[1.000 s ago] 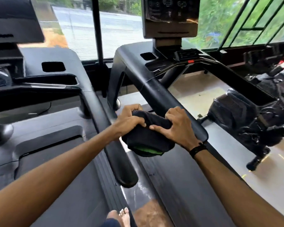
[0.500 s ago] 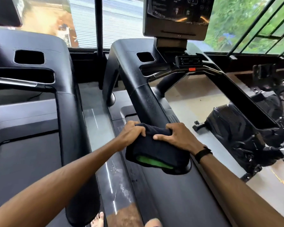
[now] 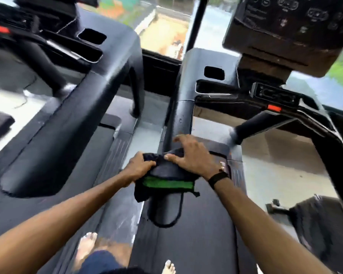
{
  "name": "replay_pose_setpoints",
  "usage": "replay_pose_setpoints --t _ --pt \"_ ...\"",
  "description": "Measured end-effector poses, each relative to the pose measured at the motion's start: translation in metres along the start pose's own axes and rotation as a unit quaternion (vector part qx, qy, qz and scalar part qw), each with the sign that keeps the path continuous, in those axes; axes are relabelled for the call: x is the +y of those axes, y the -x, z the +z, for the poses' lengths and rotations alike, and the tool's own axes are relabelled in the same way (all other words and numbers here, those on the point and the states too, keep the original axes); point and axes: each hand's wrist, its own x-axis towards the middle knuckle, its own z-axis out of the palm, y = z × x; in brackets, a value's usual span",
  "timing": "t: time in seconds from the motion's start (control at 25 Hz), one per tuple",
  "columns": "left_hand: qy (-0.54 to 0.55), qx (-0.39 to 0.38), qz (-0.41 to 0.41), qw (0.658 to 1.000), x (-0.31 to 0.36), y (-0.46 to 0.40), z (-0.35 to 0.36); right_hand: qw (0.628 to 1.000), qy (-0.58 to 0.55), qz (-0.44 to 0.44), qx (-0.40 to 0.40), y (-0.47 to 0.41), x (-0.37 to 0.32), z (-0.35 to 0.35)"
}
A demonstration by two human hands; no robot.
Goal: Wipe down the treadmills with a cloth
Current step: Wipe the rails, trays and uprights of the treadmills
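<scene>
A dark cloth (image 3: 166, 175) with a green stripe is draped over the rear end of the right treadmill's left handrail (image 3: 181, 119). My left hand (image 3: 139, 168) grips the cloth's left side with curled fingers. My right hand (image 3: 192, 157) lies on top of the cloth's right part with fingers spread, thumb on the fabric; it wears a black wristband. The handrail runs from the cloth up to the console (image 3: 289, 30). The rail end under the cloth is hidden.
A second treadmill (image 3: 71, 115) stands close on the left, its right handrail parallel to mine. A narrow floor strip (image 3: 127, 210) lies between them, with my bare feet below. Black gym equipment (image 3: 325, 224) sits at the right. Windows lie ahead.
The view swung left and tilted. Both hands stayed on the cloth at the rail's end; my right hand's fingers uncurled and spread over it. More of the green stripe shows.
</scene>
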Motion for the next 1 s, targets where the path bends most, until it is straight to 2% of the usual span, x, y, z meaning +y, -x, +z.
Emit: replay_pose_setpoints --t 0.12,0.2,0.4,0.48,0.6,0.72,0.8,0.88,1.0 --pt "0.010 0.047 -0.049 0.998 -0.028 0.035 0.020 0.988 0.085 -0.094 -0.088 0.026 -0.014 0.030" --pt "0.037 0.041 -0.079 0.995 -0.043 0.047 0.026 0.976 0.143 -0.123 -0.113 0.036 -0.022 0.042" --pt "0.093 0.031 -0.141 0.985 -0.052 0.078 0.027 0.952 0.202 -0.199 -0.117 0.055 -0.038 0.048" --pt "0.110 0.071 -0.145 0.981 -0.061 0.091 0.026 0.948 0.197 -0.224 -0.109 0.073 -0.039 0.052" --pt "0.152 0.160 -0.140 0.965 -0.077 0.106 0.029 0.956 0.135 -0.257 -0.045 0.094 -0.029 0.056" --pt "0.191 0.208 -0.131 0.950 -0.084 0.117 0.038 0.966 0.121 -0.226 -0.039 0.073 -0.019 0.055" --pt "0.203 0.225 -0.137 0.943 -0.088 0.125 0.039 0.969 0.156 -0.186 -0.048 0.039 -0.019 0.053" --pt "0.214 0.241 -0.150 0.935 -0.091 0.129 0.041 0.954 0.226 -0.161 -0.111 0.005 -0.032 0.056" --pt "0.258 0.293 -0.171 0.904 -0.086 0.125 0.045 0.884 0.326 -0.212 -0.258 -0.017 -0.068 0.085"
